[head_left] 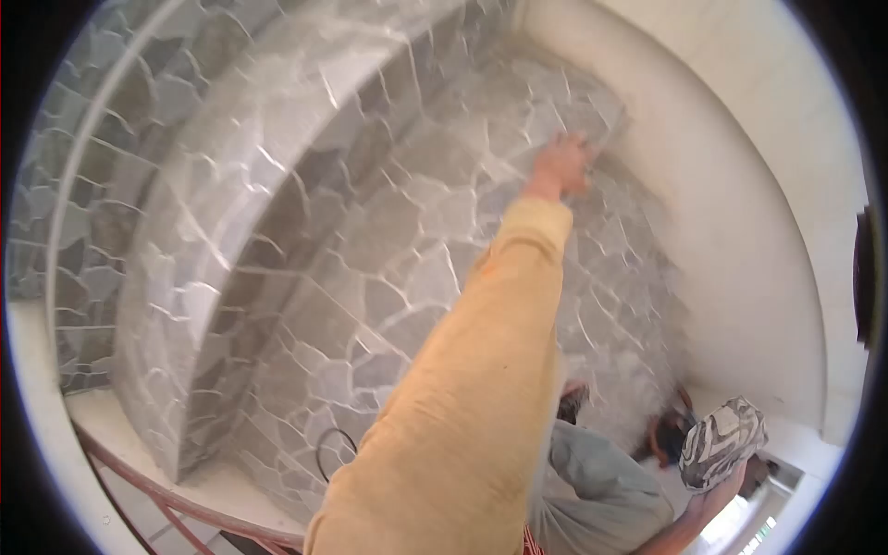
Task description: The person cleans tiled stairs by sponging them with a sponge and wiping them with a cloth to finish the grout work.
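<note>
My right hand (pixel 562 165) reaches far up on a long yellow sleeve (pixel 462 388) and touches the grey stone cladding (pixel 435 213) of a curved wall. It rests near the cladding's right edge, where the stones meet white plaster (pixel 731 240). The hand is small and blurred, so I cannot tell whether its fingers hold anything. My left hand is out of sight.
A stone-clad arch band (pixel 194 231) curves down the left, ending at a white ledge (pixel 102 416) with a reddish rail (pixel 166 504). Another person in a patterned cap (pixel 721 439) and grey shirt (pixel 601 481) is below at the lower right. A black wire loop (pixel 335 451) hangs on the stones.
</note>
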`<state>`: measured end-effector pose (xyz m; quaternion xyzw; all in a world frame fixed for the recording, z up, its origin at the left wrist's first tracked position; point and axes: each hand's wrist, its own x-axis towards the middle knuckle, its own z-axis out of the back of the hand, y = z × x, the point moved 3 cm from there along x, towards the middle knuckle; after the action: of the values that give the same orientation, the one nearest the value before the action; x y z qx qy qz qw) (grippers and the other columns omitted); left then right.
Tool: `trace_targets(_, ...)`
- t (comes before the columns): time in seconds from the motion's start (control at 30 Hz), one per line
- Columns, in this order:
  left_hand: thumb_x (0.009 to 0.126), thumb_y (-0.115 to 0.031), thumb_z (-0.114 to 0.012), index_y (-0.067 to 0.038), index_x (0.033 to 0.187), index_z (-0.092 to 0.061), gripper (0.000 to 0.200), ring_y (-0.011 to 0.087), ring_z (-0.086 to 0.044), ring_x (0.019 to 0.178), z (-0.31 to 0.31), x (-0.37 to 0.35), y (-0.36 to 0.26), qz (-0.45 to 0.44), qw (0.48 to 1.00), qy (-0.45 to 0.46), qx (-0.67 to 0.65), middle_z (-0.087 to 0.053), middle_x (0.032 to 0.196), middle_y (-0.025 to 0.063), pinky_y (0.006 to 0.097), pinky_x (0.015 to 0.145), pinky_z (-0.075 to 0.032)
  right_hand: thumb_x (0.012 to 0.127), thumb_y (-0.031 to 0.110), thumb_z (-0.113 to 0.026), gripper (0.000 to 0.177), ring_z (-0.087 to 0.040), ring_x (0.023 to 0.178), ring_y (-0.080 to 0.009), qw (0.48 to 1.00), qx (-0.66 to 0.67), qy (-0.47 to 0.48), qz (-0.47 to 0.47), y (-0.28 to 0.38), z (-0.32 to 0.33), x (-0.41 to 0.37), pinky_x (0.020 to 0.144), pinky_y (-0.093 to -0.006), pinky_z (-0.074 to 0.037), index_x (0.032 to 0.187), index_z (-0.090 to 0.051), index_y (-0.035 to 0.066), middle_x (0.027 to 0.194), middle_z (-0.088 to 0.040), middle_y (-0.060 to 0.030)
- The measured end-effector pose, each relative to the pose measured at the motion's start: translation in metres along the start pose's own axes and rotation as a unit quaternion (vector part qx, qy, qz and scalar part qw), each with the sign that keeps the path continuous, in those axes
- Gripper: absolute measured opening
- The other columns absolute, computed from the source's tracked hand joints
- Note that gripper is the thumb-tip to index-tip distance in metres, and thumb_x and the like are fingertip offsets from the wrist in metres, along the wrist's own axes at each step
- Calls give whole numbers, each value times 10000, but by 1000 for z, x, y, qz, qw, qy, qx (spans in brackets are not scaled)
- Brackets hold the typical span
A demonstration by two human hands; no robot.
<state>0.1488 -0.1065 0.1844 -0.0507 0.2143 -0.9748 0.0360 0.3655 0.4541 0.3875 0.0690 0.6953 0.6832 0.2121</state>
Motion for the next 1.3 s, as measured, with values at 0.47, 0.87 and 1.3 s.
trace_targets(0.47, 830, -324, -664, -238, 1431, -445, 645, 288, -305, 1427, 99, 23, 110, -58, 992, -41, 105, -341, 1543, 84, 504, 1178, -206, 997, 264, -492, 391, -640, 1047, -216, 981, 105, -143, -78, 2, -49, -240, 940, -368, -516, 1293, -536, 11, 1182, -640, -86)
trace_targets(0.87, 813, -153, -615, -52, 1283, -536, 487, 375, -470, 1242, -77, 62, -11, -132, 989, -58, 19, -532, 1294, 182, 467, 1037, -378, 991, 223, -518, 273, -568, 835, -154, 967, -147, 87, -190, -286, -141, 91, 797, -304, -457, 1042, -657, -6, 943, -648, -78)
trace_targets(1.3, 1004, -360, -378, -251, 1481, -367, 489, 339, -207, 1453, -236, 189, -61, 268, 949, -82, 145, -249, 1582, 122, 687, 1105, -150, 1017, 187, -465, 417, -431, 1351, -330, 988, 13, 134, 73, -415, -379, 205, 1139, -391, -300, 1371, -489, -33, 1437, -479, -208)
